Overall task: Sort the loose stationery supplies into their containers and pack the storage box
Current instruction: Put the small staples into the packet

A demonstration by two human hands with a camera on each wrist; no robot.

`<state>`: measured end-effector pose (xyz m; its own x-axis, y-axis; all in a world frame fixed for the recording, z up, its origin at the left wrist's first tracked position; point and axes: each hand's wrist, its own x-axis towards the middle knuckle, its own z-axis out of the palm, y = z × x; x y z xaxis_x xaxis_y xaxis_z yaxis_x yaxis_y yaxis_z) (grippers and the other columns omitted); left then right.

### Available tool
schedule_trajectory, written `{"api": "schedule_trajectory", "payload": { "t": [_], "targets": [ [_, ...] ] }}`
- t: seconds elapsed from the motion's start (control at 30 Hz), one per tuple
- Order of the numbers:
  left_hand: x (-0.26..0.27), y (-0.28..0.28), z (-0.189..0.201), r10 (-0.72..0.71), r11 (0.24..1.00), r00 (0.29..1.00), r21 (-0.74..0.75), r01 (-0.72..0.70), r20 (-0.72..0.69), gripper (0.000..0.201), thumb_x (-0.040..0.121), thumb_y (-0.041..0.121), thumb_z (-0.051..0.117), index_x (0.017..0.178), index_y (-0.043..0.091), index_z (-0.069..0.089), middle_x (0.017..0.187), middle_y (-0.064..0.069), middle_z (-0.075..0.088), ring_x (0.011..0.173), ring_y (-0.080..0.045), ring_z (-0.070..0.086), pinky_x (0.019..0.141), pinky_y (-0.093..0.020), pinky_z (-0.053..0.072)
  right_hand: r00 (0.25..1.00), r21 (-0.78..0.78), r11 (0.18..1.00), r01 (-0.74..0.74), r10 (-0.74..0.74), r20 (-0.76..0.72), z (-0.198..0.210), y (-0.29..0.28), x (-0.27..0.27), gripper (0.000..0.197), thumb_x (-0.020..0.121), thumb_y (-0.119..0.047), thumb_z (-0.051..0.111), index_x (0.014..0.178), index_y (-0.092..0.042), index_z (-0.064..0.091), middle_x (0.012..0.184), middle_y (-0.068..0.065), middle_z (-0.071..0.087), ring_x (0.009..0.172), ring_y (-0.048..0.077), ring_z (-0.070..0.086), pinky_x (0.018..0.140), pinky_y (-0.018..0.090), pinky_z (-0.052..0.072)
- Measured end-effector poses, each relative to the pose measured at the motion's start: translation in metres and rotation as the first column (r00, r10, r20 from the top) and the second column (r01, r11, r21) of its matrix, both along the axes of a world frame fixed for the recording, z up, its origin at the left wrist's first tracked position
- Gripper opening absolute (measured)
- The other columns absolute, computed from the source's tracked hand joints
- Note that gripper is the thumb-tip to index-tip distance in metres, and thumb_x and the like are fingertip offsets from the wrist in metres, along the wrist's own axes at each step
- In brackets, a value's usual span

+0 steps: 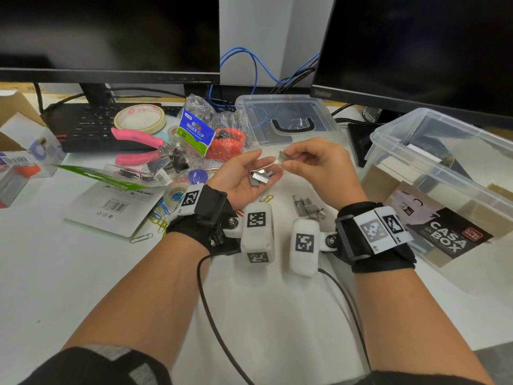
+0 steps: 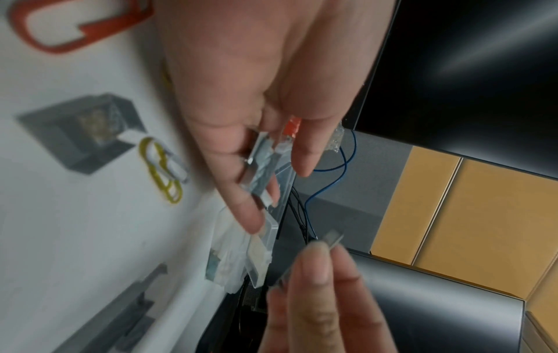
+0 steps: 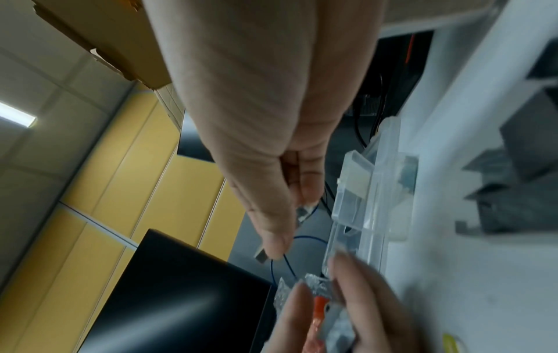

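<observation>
My left hand is palm up above the white desk, fingers loosely curled round several silver staple strips, which show between its thumb and fingers in the left wrist view. Just to its right, my right hand pinches one short staple strip between thumb and fingertips; the strip shows blurred in the right wrist view. More loose staple strips lie on the desk between my wrists. The clear storage box stands open at the right.
The box's clear lid with a black handle lies behind my hands. To the left is a heap: pink pliers, a tape roll, a binder clip pack, coloured paper clips and a keyboard. Two monitors stand behind.
</observation>
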<state>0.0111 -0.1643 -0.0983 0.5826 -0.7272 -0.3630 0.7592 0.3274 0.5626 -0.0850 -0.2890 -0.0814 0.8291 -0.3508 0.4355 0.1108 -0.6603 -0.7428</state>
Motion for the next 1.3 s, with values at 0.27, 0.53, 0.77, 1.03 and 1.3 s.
{"api": "schedule_trajectory", "payload": {
  "t": [0.27, 0.53, 0.77, 1.03, 1.3],
  "targets": [
    [-0.006, 0.002, 0.003, -0.157, 0.987, 0.985, 0.048, 0.154, 0.070, 0.042, 0.098, 0.034, 0.045, 0.098, -0.004, 0.064, 0.097, -0.014, 0.066, 0.083, -0.021, 0.068, 0.076, -0.031, 0.057, 1.000, -0.005, 1.000, 0.020, -0.020, -0.024, 0.000, 0.009, 0.003, 0.020, 0.084, -0.017, 0.068, 0.104, -0.016, 0.068, 0.089, -0.004, 0.061, 0.079, 0.007, 0.058, 0.076, 0.015, 0.047],
    [-0.008, 0.001, 0.005, -0.054, 0.997, 0.998, 0.060, 0.052, 0.021, 0.031, 0.093, 0.009, 0.054, 0.072, -0.010, 0.066, 0.070, -0.015, 0.067, 0.069, -0.024, 0.066, 0.068, -0.035, 0.057, 0.844, -0.184, 0.975, 0.125, -0.202, -0.496, -0.001, -0.011, -0.010, 0.018, 0.082, -0.029, 0.070, 0.082, -0.011, 0.071, 0.073, -0.005, 0.061, 0.067, 0.003, 0.053, 0.055, 0.010, 0.036],
    [-0.010, 0.000, 0.007, -0.031, 0.999, 0.999, 0.043, 0.031, 0.010, 0.017, 0.094, 0.009, 0.052, 0.091, -0.007, 0.058, 0.082, -0.015, 0.062, 0.059, -0.023, 0.068, 0.058, -0.032, 0.059, 0.801, -0.068, 0.992, 0.102, -0.122, -0.587, -0.002, -0.004, -0.006, 0.011, 0.078, -0.016, 0.074, 0.076, -0.006, 0.070, 0.066, 0.003, 0.066, 0.053, 0.012, 0.060, 0.053, 0.017, 0.050],
    [-0.009, 0.001, 0.005, -0.077, 0.995, 0.996, 0.064, 0.074, 0.051, 0.026, 0.095, 0.014, 0.052, 0.088, -0.011, 0.059, 0.079, -0.019, 0.063, 0.082, -0.025, 0.061, 0.067, -0.035, 0.057, 0.822, -0.131, 0.990, 0.042, -0.109, -0.559, -0.003, -0.001, -0.003, 0.010, 0.087, -0.014, 0.061, 0.084, -0.005, 0.065, 0.073, 0.001, 0.058, 0.066, 0.017, 0.058, 0.064, 0.026, 0.052],
    [-0.007, 0.002, 0.004, -0.138, 0.985, 0.988, 0.118, 0.128, 0.076, 0.035, 0.096, 0.023, 0.051, 0.094, -0.011, 0.059, 0.087, -0.022, 0.061, 0.081, -0.025, 0.062, 0.068, -0.033, 0.058, 0.961, -0.128, 0.981, 0.144, -0.169, -0.220, -0.001, -0.002, 0.000, 0.009, 0.090, -0.017, 0.058, 0.083, -0.011, 0.061, 0.079, -0.005, 0.055, 0.071, 0.007, 0.047, 0.059, 0.007, 0.034]
  ]
}}
